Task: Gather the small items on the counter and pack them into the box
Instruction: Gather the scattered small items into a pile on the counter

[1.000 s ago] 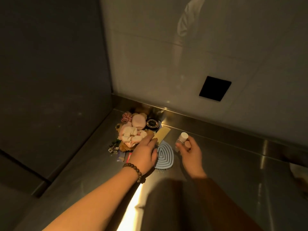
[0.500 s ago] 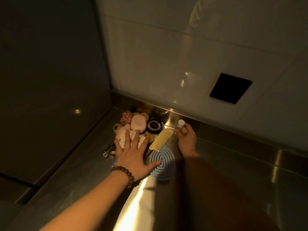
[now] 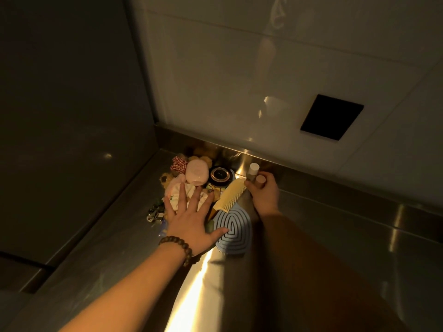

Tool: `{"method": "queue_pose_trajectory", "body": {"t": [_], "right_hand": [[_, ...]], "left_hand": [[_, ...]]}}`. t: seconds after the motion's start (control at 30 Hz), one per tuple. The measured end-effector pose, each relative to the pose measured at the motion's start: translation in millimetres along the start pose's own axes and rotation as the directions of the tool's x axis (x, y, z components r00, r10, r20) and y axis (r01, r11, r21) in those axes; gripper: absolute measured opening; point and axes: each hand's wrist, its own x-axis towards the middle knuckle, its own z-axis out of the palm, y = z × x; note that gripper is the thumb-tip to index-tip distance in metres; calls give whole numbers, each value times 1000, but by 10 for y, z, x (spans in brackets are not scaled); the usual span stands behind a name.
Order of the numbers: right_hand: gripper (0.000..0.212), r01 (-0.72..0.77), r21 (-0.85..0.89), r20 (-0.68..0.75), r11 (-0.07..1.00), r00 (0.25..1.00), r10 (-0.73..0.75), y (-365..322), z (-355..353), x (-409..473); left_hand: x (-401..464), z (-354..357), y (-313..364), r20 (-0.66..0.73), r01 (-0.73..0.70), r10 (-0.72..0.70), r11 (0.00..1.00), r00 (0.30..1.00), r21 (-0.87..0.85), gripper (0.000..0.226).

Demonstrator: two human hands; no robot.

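A heap of small items lies in the steel counter's back left corner. My left hand (image 3: 191,216), with a bead bracelet on the wrist, lies spread flat over the pale scrunchies (image 3: 178,189), its thumb on the blue spiral hairbrush (image 3: 236,232). My right hand (image 3: 265,194) grips two small white-capped bottles (image 3: 254,172) right of the yellow comb (image 3: 231,196). A pink round case (image 3: 197,173), a black round compact (image 3: 219,176), a red checked scrunchie (image 3: 178,164) and metal clips (image 3: 154,213) lie in the heap. No box is in view.
A dark panel (image 3: 72,116) walls the counter's left side, and a white tiled wall with a black square opening (image 3: 332,117) stands behind. The steel counter (image 3: 335,236) stretches to the right and toward me. My right sleeve covers part of it.
My left hand went from curled at the comb to spread flat over the scrunchies. My right hand carried the bottles back toward the wall, beside the comb's far end.
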Motion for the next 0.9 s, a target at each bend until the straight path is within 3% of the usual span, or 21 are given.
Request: {"method": "queue_pose_trajectory", "body": {"t": [0.2, 0.33, 0.43, 0.53, 0.63, 0.9], "right_hand": [[64, 29, -44, 18, 999, 999, -29, -134, -223, -278], [63, 117, -158, -12, 981, 993, -120, -218, -451, -726], [64, 172, -209, -23, 963, 983, -181, -212, -660, -1151], [59, 210, -370, -33, 905, 970, -239, -102, -896, -1533], [58, 167, -531, -71, 831, 968, -239, 121, -1160, -1881], [58, -106, -612, -320, 783, 939, -123, 620, -2248, -2787]], "left_hand": [[-20, -106, -18, 47, -8, 12, 997, 999, -81, 98], [-175, -250, 75, -11, -42, 41, 985, 999, -166, 92], [-322, -346, 263, -78, -141, 128, 973, 989, -185, 88], [-473, -384, 571, -128, -230, 208, 954, 970, -192, 87], [-643, -309, 951, -135, -316, 292, 922, 947, -225, 89], [-1162, -5, 2082, -61, -517, 522, 811, 851, -274, 91]]}}
